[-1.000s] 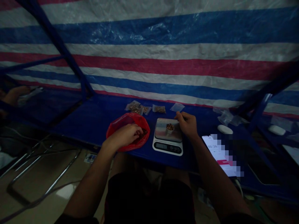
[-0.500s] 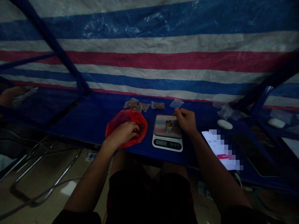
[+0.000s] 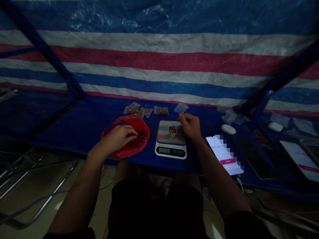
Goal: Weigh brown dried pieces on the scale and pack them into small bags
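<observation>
My left hand (image 3: 116,138) is inside a red plastic bag (image 3: 139,132), its fingers curled over the dark brown pieces (image 3: 137,139) lying there. My right hand (image 3: 189,126) hangs at the right edge of a white digital kitchen scale (image 3: 170,149), fingertips pinched together. Whether either hand holds anything is hidden. A small cup (image 3: 172,131) of brown pieces stands on the scale's platform. Beyond the scale lie small clear zip bags (image 3: 161,110) of brown pieces, and an unfilled-looking clear bag (image 3: 181,108) is just past my right fingers.
The items sit on a blue table (image 3: 74,122) before a striped tarpaulin (image 3: 159,59), with dark blue frame bars at both sides. A lit phone (image 3: 223,154), white oval objects (image 3: 228,129) and crumpled clear plastic (image 3: 230,117) lie to the right. Cables and metal tubing cross the floor (image 3: 30,186).
The view has turned right, so everything sits further left. My left hand has shifted within the red bag, and a hand at the far left earlier has gone from view.
</observation>
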`<state>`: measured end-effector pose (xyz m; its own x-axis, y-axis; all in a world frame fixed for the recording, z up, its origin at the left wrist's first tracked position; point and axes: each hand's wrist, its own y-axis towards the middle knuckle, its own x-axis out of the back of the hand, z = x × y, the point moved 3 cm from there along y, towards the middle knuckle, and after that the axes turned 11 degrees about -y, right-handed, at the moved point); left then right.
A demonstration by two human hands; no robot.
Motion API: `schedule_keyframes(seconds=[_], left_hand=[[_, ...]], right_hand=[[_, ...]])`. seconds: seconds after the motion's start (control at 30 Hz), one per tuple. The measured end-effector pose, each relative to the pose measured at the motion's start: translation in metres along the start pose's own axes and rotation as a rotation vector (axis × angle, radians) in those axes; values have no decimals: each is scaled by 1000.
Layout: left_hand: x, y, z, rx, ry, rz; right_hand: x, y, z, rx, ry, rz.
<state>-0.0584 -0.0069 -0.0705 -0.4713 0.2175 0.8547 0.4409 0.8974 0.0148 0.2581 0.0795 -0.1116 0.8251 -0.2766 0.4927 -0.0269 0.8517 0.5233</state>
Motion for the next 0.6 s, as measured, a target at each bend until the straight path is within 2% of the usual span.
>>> schedule_keyframes(seconds=[0.1,0.17,0.3,0.4,0.5,0.6], left_hand=[[7,4,-12,-18,-49,-22],[9,13,-29,-48,-96,-25],[5,48,-74,-211,-167,-59],[-4,76,-97,-303,-152,-36],[-13,94,-105,-338,-153,-21],[-18,101,-105,-339,-162,-11]], right_hand=[[1,0,3,9,0,3],[0,0,5,16,-2,12],[0,0,7,5,6,6],[2,1,6,-25,7,-10],[4,2,6,-16,7,-12],[5,3,5,12,12,-16]])
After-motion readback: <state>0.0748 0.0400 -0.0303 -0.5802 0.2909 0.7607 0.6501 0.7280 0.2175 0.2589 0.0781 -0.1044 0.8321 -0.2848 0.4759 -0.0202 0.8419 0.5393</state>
